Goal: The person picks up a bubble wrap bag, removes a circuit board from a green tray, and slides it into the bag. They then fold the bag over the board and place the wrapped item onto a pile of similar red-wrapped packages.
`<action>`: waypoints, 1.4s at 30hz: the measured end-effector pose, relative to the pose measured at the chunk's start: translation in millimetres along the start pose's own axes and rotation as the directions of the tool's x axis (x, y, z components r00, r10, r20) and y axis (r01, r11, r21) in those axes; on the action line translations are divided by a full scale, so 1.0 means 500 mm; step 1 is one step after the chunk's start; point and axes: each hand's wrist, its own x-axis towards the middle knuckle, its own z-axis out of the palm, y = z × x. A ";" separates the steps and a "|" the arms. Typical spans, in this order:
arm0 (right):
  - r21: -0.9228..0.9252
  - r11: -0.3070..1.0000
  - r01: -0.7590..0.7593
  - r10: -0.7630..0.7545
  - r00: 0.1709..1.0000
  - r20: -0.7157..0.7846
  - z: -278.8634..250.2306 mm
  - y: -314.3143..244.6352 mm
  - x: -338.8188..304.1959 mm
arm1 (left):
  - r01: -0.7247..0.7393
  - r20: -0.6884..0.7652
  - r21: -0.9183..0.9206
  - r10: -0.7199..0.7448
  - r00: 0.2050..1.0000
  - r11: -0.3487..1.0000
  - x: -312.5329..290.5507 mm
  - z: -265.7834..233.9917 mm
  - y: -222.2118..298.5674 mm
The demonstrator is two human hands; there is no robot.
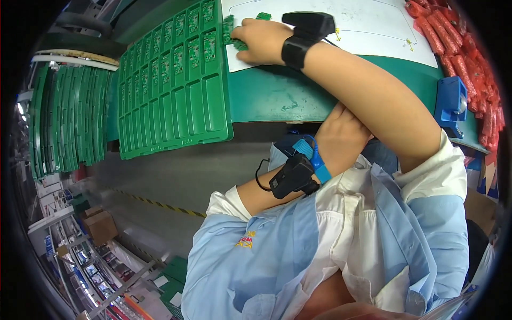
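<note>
My right hand [261, 41], wearing a black wrist strap with a black device, reaches across to the white sheet [368, 32]. Its fingers close on small green circuit boards [240, 45] beside the tray's edge; the palm hides part of them. Another green board [263, 16] lies just past my knuckles. To the left stands a green plastic tray [184, 141], whose far pockets hold boards and whose near pockets are bare. My left hand [344, 133], with a blue wristband and a black device, rests under my right forearm at the table edge, fingers extended and partly hidden.
Red packets [440, 29] are heaped at the far right. A blue dispenser-like holder [451, 104] stands at the table's right end. Stacked green trays [69, 117] sit at the left. Below are a grey floor with a striped line and a cardboard box [100, 226].
</note>
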 end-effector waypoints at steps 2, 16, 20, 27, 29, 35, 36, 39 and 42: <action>0.148 0.987 -0.055 0.046 0.997 0.066 -0.010 0.024 0.002 | -0.008 0.005 0.015 0.008 1.000 1.000 0.004 -0.004 -0.003; 0.773 0.633 0.037 0.178 0.965 -0.193 -0.144 0.221 -0.385 | -0.070 0.108 0.030 0.067 0.992 0.997 0.016 -0.028 -0.010; 0.524 0.844 0.111 0.021 0.971 -0.239 -0.113 0.264 -0.467 | -0.051 0.138 0.033 0.046 0.989 0.998 0.019 -0.030 -0.007; 0.395 0.913 0.102 -0.025 0.980 -0.195 -0.118 0.240 -0.486 | -0.072 0.138 0.056 0.064 0.988 0.996 0.022 -0.033 -0.004; 0.468 0.884 0.011 0.052 0.991 -0.120 -0.111 0.245 -0.480 | -0.072 0.132 0.078 0.062 0.989 0.994 0.020 -0.033 -0.005; 0.351 0.923 0.158 -0.103 0.980 -0.170 -0.116 0.256 -0.473 | -0.103 0.152 0.057 0.093 0.984 0.993 0.018 -0.046 -0.015; 0.363 0.918 0.159 -0.107 0.981 -0.159 -0.116 0.259 -0.473 | -0.124 0.145 0.033 0.118 0.982 0.992 0.016 -0.051 -0.020; 0.383 0.910 0.159 -0.106 0.982 -0.156 -0.112 0.263 -0.470 | -0.129 0.105 -0.017 0.130 0.986 0.991 0.021 -0.060 -0.005; 0.395 0.902 0.171 -0.110 0.979 -0.172 -0.110 0.263 -0.467 | -0.093 0.030 -0.063 0.095 0.995 0.994 0.029 -0.055 0.015</action>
